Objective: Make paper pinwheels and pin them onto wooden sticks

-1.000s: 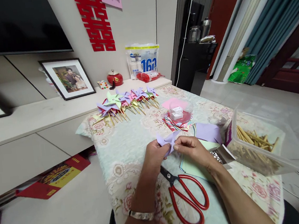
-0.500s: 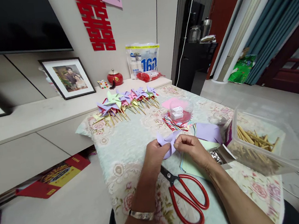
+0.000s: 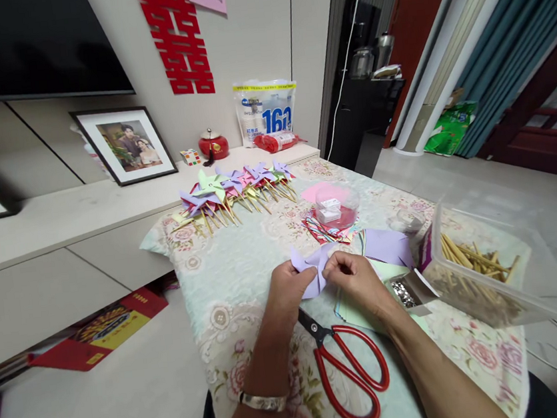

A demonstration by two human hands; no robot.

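A purple paper pinwheel (image 3: 312,287) with folded blades is held between both hands just above the table. My left hand (image 3: 288,290) grips its left side, thumb pressed toward the middle. With thumb and fingers pinched, my right hand (image 3: 355,275) holds the right side of the paper; whether a pin is in that pinch I cannot tell. Red-handled scissors (image 3: 344,369) lie below the hands, their blade tips hidden by my left wrist. Beside my right forearm sits a small open box of metal pins (image 3: 405,292), over light green paper sheets (image 3: 358,310).
Finished pinwheels on sticks (image 3: 236,190) lie along the table's far side. A clear plastic tub of sticks (image 3: 482,279) stands at the right. Purple sheets (image 3: 387,247) and a clear round container (image 3: 337,205) lie beyond my hands.
The purple paper has shifted very slightly between my fingers, its lower edge a little lower. Both hands keep nearly the same place; the scissors and other things have not moved.
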